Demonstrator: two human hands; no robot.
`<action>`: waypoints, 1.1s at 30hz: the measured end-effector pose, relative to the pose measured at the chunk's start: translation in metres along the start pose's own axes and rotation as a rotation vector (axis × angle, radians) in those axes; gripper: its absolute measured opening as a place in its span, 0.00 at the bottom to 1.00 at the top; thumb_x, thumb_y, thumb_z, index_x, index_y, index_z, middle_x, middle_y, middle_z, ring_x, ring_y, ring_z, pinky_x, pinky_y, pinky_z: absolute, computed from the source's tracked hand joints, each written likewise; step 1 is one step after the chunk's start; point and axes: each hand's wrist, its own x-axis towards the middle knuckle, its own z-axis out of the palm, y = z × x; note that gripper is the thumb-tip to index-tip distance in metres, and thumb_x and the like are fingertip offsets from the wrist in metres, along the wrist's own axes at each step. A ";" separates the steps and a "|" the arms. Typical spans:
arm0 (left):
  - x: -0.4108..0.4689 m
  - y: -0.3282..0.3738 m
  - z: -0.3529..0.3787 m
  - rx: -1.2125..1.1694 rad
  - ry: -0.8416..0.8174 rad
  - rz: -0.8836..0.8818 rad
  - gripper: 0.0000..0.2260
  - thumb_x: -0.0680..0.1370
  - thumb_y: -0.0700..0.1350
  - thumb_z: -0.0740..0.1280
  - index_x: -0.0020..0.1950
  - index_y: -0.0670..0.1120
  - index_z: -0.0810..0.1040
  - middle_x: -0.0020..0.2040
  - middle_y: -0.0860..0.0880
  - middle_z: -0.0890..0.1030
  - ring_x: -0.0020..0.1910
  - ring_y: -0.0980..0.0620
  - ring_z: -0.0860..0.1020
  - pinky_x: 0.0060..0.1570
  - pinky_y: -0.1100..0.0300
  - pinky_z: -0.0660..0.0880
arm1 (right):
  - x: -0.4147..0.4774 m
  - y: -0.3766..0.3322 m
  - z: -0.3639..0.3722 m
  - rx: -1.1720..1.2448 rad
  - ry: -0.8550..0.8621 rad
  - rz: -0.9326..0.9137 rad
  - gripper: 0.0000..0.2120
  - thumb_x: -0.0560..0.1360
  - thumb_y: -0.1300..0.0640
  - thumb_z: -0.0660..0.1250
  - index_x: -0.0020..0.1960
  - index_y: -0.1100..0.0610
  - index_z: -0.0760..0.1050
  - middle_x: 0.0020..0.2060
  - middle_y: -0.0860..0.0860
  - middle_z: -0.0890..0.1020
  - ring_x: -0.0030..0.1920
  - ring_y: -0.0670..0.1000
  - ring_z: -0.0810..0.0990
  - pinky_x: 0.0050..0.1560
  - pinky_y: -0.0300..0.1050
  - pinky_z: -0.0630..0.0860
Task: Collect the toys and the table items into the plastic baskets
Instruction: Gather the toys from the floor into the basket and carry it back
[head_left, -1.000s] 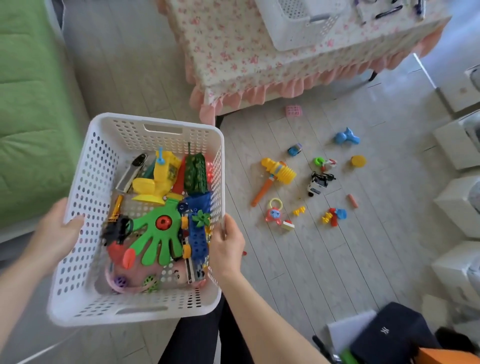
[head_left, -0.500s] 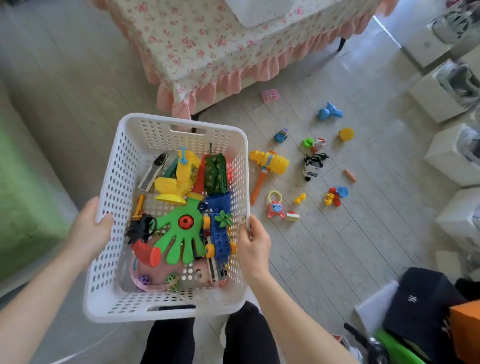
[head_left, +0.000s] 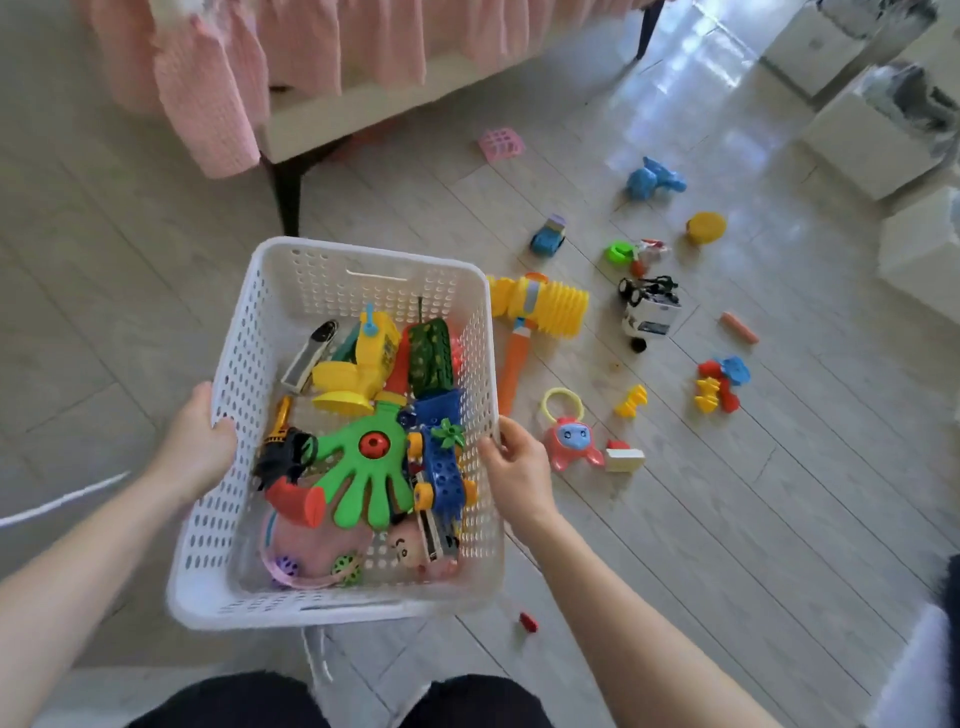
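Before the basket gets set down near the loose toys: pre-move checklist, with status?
1. Left hand grips the white basket at its left rim: ok.
2. Right hand grips the right rim: ok.
3. Room in the basket, far end bare: ok.
4. Load, such as the green hand toy, sits below the rim: ok.
5. Spot directly under the basket: hidden, cannot tell.
6. Yellow hammer lies close beside the right wall and may get in the way: not ok.
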 end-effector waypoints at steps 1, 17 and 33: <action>0.013 -0.006 0.011 0.028 0.002 0.013 0.16 0.79 0.34 0.53 0.67 0.38 0.64 0.62 0.34 0.73 0.55 0.33 0.74 0.51 0.43 0.71 | 0.012 0.014 0.005 0.006 -0.009 0.004 0.07 0.76 0.63 0.62 0.48 0.67 0.74 0.38 0.63 0.78 0.36 0.50 0.71 0.38 0.44 0.68; 0.082 -0.064 0.083 0.070 0.143 0.105 0.16 0.75 0.33 0.55 0.63 0.40 0.64 0.59 0.33 0.73 0.51 0.34 0.74 0.47 0.41 0.73 | -0.028 0.206 -0.027 -0.238 0.199 0.339 0.05 0.75 0.55 0.66 0.47 0.57 0.75 0.38 0.50 0.79 0.42 0.54 0.80 0.45 0.49 0.77; 0.062 -0.053 0.084 0.168 0.163 0.114 0.17 0.75 0.33 0.56 0.64 0.35 0.63 0.59 0.30 0.71 0.56 0.31 0.72 0.49 0.45 0.70 | -0.022 0.117 0.006 -0.014 0.210 -0.335 0.07 0.69 0.62 0.72 0.40 0.50 0.80 0.33 0.45 0.82 0.33 0.41 0.77 0.36 0.29 0.72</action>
